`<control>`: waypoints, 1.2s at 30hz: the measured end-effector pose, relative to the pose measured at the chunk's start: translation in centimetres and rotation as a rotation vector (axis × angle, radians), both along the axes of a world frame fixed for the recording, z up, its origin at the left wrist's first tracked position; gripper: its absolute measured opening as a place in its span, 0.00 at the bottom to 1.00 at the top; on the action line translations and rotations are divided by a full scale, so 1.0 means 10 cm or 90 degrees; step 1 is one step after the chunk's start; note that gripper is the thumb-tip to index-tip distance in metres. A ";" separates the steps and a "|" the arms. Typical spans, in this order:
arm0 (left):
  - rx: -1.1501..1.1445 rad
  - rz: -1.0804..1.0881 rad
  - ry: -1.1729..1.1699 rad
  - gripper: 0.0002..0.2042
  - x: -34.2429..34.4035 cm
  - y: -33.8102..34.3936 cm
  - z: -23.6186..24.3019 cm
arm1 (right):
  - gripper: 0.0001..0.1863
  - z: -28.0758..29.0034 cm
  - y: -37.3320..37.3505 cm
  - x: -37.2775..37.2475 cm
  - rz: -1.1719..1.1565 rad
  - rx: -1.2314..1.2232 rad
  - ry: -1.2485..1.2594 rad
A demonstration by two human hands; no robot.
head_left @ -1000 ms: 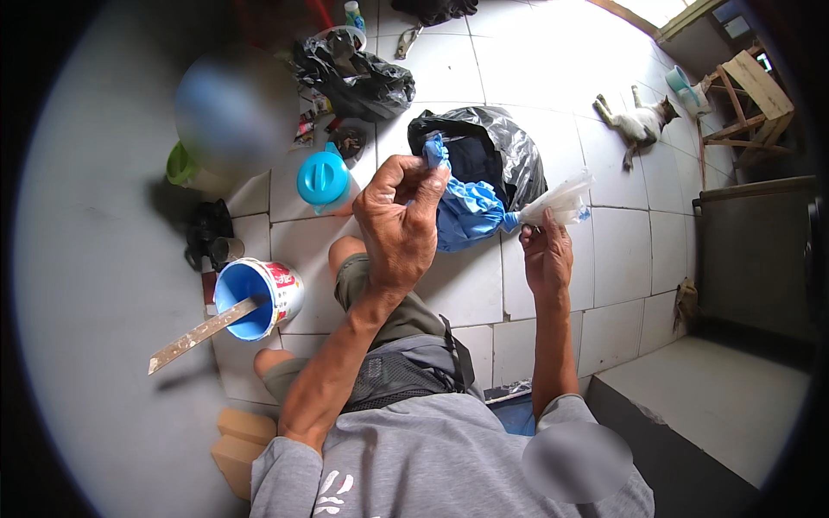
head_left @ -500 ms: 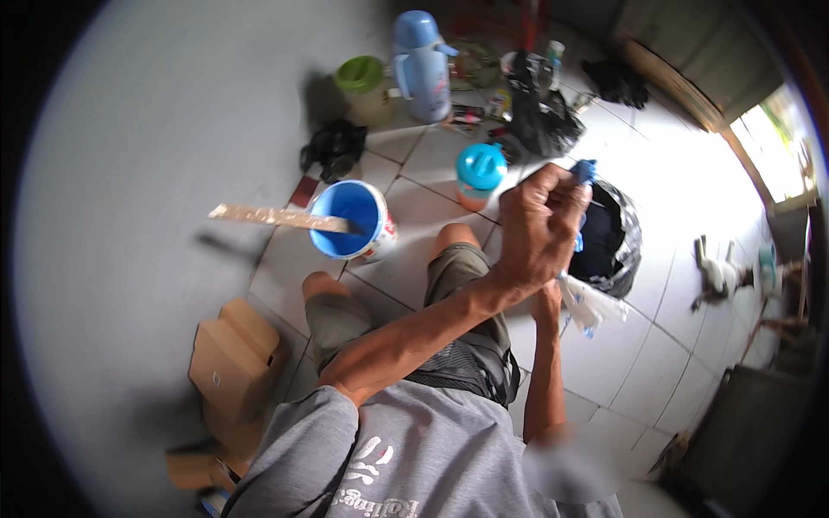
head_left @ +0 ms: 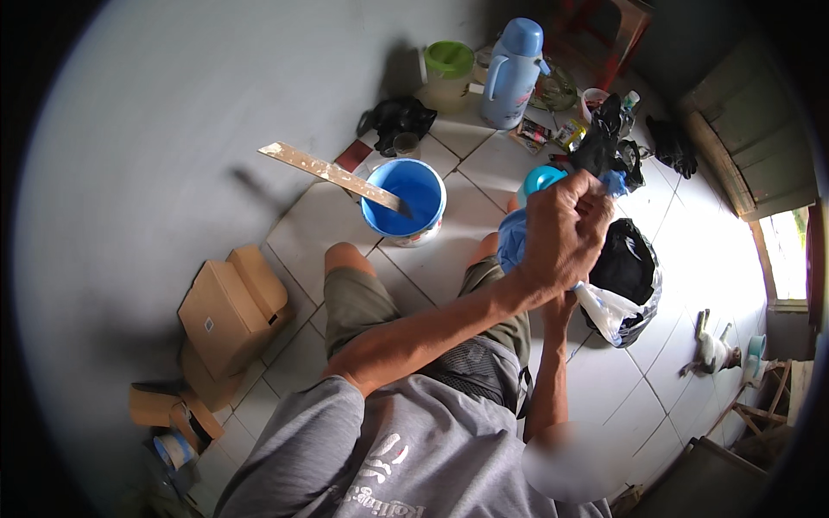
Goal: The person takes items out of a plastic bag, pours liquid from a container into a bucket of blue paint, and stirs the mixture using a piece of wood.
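My left hand (head_left: 566, 242) is closed in a pinch on the crumpled end (head_left: 615, 183) of a thin blue piece of material, whose body (head_left: 514, 237) hangs behind that hand. Below it my right hand (head_left: 563, 302) is closed, partly hidden by the left, at the gathered end of a translucent white plastic piece (head_left: 604, 312). An open black plastic bag (head_left: 626, 259) lies on the floor just beyond my hands. A turquoise-lidded pitcher (head_left: 540, 177) is partly hidden behind my left hand.
A blue-lined bucket (head_left: 414, 233) with a board (head_left: 311, 166) across it stands before my knees. Behind are a flask (head_left: 508, 91), a green-lidded container (head_left: 449, 78) and black bags (head_left: 596, 138). Cardboard boxes (head_left: 224, 319) lie left. A cat (head_left: 715, 345) lies right, near a wooden stand (head_left: 768, 401).
My view has swung left, bringing the flask and boxes into clearer sight. My right hand and the white plastic have moved inward, from out at the right to behind and below my left hand.
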State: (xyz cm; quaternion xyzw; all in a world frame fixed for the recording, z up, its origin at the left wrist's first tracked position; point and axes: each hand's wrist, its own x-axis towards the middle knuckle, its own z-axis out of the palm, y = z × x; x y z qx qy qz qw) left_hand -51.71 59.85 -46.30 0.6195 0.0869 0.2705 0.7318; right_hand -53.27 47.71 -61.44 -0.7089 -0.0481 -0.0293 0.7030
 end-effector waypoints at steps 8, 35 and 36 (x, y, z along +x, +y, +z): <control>0.037 0.108 0.034 0.07 0.02 0.67 -0.08 | 0.20 0.32 0.47 -0.01 0.035 0.161 0.106; -0.084 0.344 0.351 0.14 -0.97 3.03 -2.00 | 0.24 0.32 0.69 -0.01 0.093 0.044 0.169; -0.119 0.338 0.335 0.11 -0.95 2.99 -1.98 | 0.24 0.33 0.68 -0.01 0.082 0.055 0.193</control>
